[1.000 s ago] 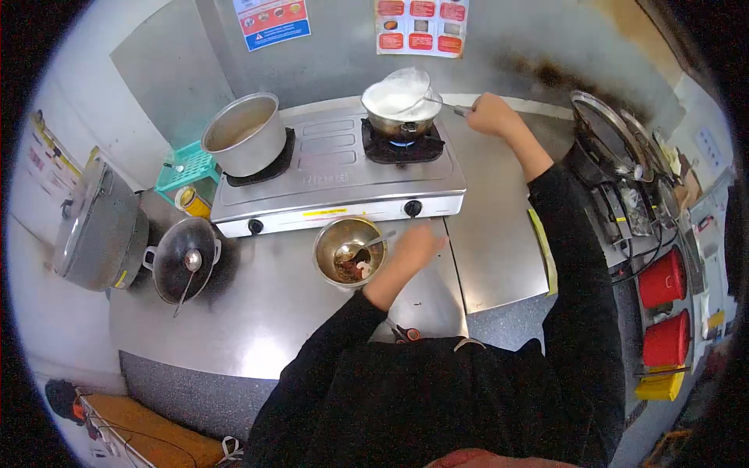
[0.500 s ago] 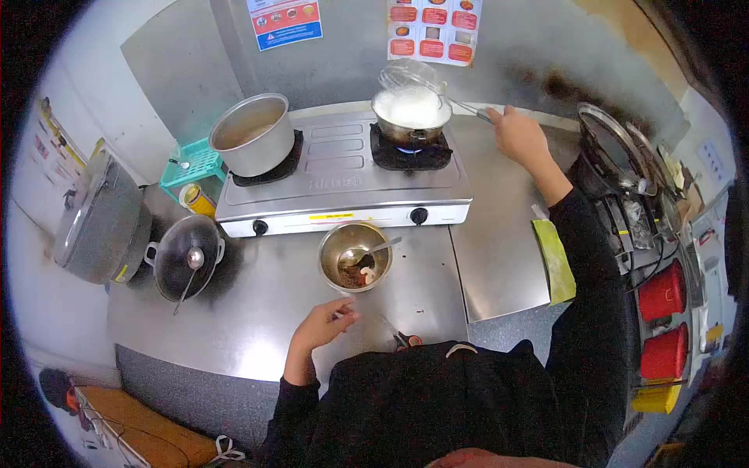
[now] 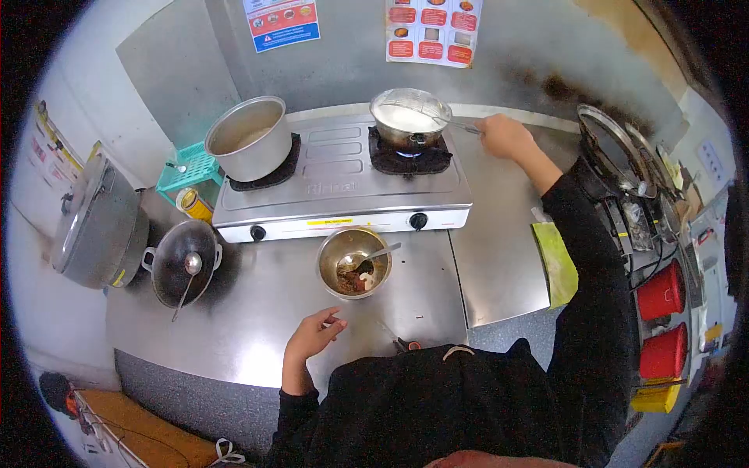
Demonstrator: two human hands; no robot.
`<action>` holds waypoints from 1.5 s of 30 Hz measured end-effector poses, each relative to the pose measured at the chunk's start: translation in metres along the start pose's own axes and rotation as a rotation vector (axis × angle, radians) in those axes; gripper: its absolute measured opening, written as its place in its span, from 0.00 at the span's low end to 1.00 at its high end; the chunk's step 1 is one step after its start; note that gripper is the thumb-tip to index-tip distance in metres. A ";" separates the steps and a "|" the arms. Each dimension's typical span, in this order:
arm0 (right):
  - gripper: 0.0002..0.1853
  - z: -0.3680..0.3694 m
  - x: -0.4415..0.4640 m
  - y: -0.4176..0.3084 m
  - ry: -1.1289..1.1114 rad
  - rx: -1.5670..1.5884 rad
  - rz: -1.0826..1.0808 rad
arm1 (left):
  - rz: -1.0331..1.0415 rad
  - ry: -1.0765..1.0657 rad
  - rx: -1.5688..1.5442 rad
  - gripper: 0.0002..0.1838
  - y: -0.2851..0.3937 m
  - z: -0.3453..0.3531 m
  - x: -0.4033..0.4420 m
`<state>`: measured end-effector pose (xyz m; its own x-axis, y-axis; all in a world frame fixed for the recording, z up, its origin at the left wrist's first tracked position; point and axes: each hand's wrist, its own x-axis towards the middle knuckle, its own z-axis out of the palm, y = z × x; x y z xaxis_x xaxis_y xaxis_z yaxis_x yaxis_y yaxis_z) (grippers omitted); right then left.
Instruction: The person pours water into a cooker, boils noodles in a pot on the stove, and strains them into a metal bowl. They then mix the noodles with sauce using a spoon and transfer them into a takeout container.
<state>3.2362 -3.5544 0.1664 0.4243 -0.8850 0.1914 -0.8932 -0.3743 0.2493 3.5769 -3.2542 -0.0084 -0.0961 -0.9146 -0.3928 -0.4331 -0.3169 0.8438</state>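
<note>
My right hand is closed round the handle of a wire strainer. The strainer's head lies in the small pot on the right burner, among white froth that partly hides it. A blue flame burns beneath this pot. Over the counter's front, my left hand holds nothing, its fingers loosely curled and apart. Just beyond it stands a metal bowl with dark and reddish seasonings, a white dab and a spoon leaning in it. Scissors lie near my body, partly hidden.
A large pot sits on the left burner of the gas stove. Left of the stove are a dark wok with a ladle, a yellow can and a teal rack. A green packet lies at right.
My right hand has lowered the strainer from above the small pot into the froth. The froth stands lower in the pot. My left hand has shifted slightly towards me and left.
</note>
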 end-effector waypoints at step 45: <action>0.19 0.022 -0.053 0.001 0.236 0.179 0.124 | -0.029 0.111 0.102 0.28 -0.028 -0.004 0.001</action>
<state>3.2096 -3.5135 0.1353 0.3144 -0.8463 0.4300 -0.9435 -0.3285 0.0432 3.5924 -3.2467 -0.0312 0.0150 -0.9293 -0.3691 -0.5234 -0.3218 0.7889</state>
